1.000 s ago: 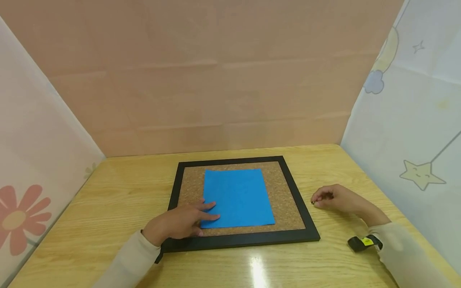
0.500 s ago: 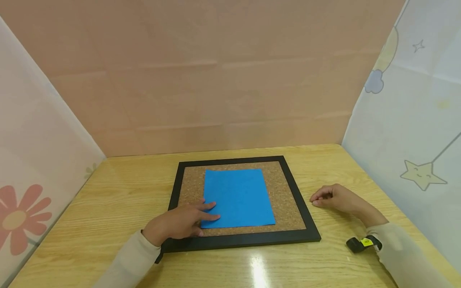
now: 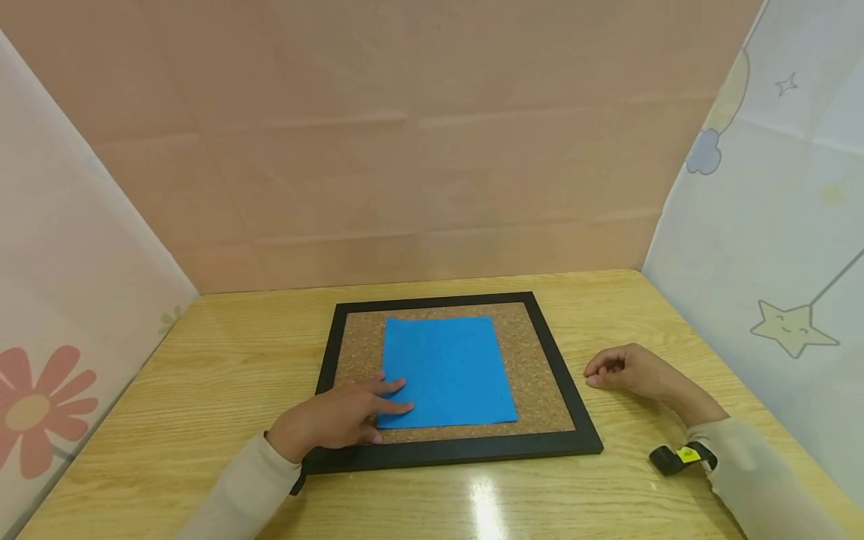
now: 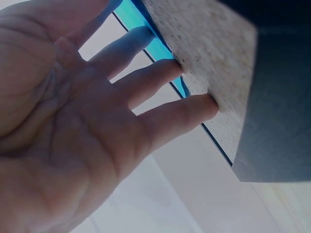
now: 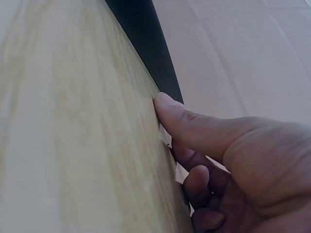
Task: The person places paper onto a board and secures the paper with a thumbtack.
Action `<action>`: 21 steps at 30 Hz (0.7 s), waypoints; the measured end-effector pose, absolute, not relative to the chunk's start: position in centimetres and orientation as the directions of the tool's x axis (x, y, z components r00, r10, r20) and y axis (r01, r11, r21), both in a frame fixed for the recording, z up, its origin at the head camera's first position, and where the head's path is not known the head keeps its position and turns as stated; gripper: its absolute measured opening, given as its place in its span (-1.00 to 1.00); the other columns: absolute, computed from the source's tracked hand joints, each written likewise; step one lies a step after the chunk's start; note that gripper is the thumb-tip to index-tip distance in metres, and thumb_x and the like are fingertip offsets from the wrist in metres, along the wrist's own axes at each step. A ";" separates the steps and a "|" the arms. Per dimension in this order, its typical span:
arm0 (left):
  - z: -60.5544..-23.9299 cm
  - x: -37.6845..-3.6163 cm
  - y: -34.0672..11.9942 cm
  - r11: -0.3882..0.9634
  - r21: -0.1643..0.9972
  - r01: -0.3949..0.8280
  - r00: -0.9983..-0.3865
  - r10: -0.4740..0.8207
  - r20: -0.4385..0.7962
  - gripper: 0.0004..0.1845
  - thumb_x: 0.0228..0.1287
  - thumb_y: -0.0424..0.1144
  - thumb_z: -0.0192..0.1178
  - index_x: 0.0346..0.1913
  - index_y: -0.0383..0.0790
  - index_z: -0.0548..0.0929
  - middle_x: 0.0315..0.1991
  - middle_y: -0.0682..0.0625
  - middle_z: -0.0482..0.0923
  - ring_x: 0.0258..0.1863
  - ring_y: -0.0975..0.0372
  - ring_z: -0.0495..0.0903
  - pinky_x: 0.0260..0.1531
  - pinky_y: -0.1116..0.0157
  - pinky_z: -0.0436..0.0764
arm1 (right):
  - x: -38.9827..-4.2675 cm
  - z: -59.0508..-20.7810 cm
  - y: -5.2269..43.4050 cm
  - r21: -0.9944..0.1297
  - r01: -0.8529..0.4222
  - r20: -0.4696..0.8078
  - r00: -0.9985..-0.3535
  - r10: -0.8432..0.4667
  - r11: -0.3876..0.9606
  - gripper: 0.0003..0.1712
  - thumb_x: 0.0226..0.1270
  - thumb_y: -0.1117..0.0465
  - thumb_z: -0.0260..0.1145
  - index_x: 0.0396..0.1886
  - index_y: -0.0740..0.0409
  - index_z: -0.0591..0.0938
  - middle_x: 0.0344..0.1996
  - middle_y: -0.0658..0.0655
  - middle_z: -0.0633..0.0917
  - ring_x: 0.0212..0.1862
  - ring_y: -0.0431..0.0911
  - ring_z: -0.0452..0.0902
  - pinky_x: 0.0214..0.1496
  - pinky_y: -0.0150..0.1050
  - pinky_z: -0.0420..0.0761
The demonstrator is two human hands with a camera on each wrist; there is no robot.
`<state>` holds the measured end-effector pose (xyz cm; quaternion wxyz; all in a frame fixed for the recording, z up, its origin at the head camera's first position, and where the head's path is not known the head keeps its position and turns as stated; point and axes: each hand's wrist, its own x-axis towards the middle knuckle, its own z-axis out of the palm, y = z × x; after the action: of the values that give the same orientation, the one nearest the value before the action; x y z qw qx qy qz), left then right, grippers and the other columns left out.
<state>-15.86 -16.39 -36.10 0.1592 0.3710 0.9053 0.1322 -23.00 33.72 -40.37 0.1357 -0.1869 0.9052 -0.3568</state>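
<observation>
The blue paper [image 3: 446, 371] is seen centred on the cork board [image 3: 533, 352], its 7 o'clock corner pressed by the left hand [image 3: 334, 420], fingers [image 4: 146, 85] flat. The right hand [image 3: 631, 371] rests on the tabletop [image 3: 223, 360] at 3 o'clock, fingers loosely curled, grasping nothing.

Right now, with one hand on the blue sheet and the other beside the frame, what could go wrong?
1. The square blue paper sheet lies loose on the black-framed cork board; only the left hand presses its near-left corner, so it may skew.
2. The right hand, curled on the wooden table, could nudge the frame.
</observation>
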 end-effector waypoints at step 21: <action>-36.1 -15.9 -16.4 0.692 0.352 0.630 -0.673 0.713 -0.197 -0.37 0.26 -0.24 0.35 0.41 -0.01 0.47 0.53 -0.17 0.22 0.50 -0.24 0.17 0.33 -0.17 0.37 | -22.8 -40.4 33.2 -0.708 -0.175 -0.120 -0.925 -0.360 0.684 -0.76 0.29 0.04 0.43 -0.21 0.10 0.78 -0.24 0.03 0.79 -0.23 -0.31 0.58 -0.20 -0.39 0.55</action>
<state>-15.89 -16.37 -36.12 0.1612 0.3706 0.9057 0.1283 -22.80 33.24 -40.44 0.1257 -0.1471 0.9091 -0.3689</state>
